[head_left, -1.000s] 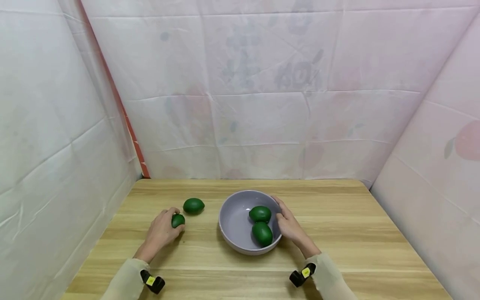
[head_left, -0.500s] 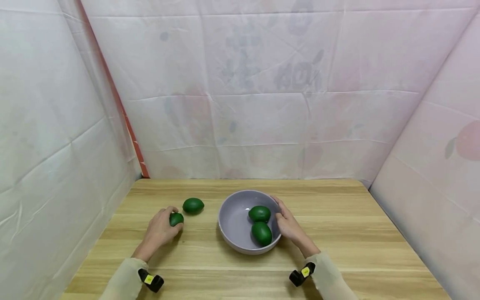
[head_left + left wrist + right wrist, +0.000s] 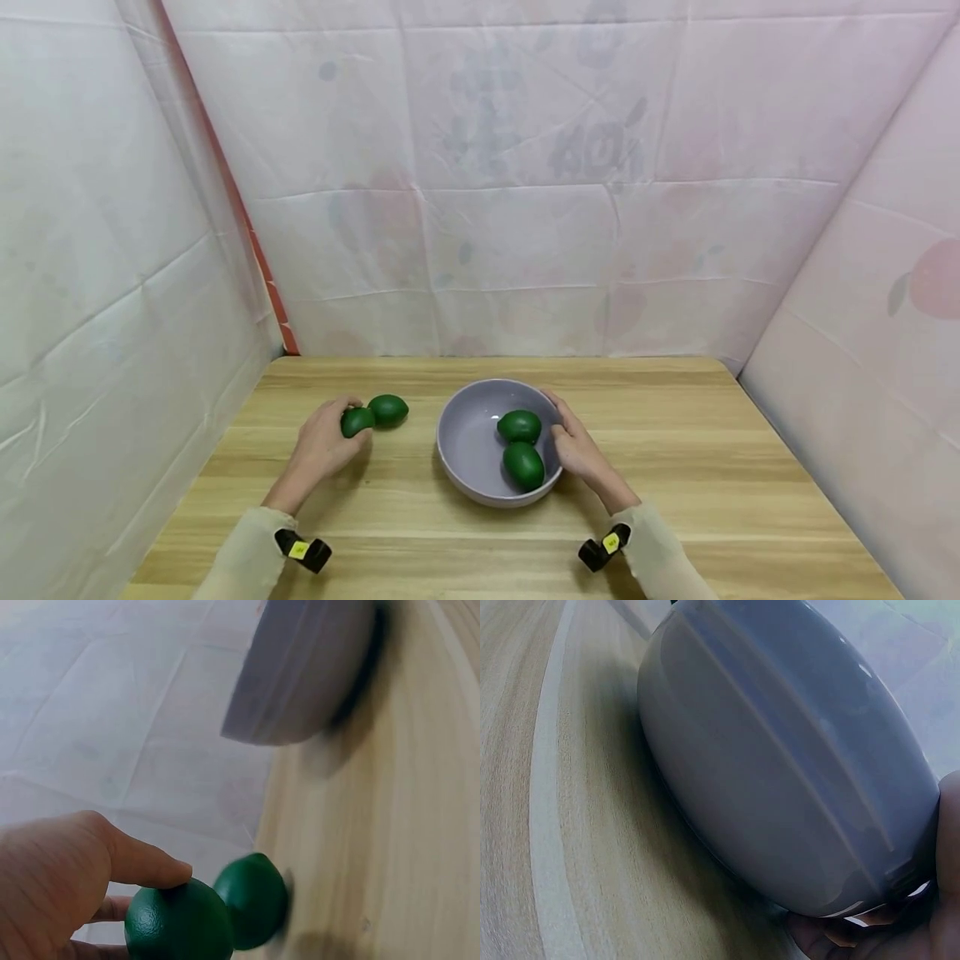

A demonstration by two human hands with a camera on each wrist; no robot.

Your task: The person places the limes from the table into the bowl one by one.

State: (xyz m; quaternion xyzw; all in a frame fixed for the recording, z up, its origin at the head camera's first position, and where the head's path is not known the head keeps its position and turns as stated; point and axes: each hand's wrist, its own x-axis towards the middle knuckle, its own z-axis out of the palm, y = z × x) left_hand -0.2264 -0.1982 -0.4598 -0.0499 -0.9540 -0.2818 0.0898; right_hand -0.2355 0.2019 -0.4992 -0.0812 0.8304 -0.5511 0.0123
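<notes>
Pinching glossy green fruit (image 3: pixel 180 926), left grip (image 3: pixel 322 440) curled; right grip (image 3: pixel 577 447) clasping grey bowl (image 3: pixel 468 442).

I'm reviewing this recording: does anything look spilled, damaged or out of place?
Nothing stands out: the right hand holds the bowl upright with two green fruits inside, the left hand holds a third fruit, and a fourth fruit lies on the table.

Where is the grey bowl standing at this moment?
In the head view, the grey bowl stands on the wooden table, to the right of the left hand, with its right side in the grip of the right hand.
</notes>
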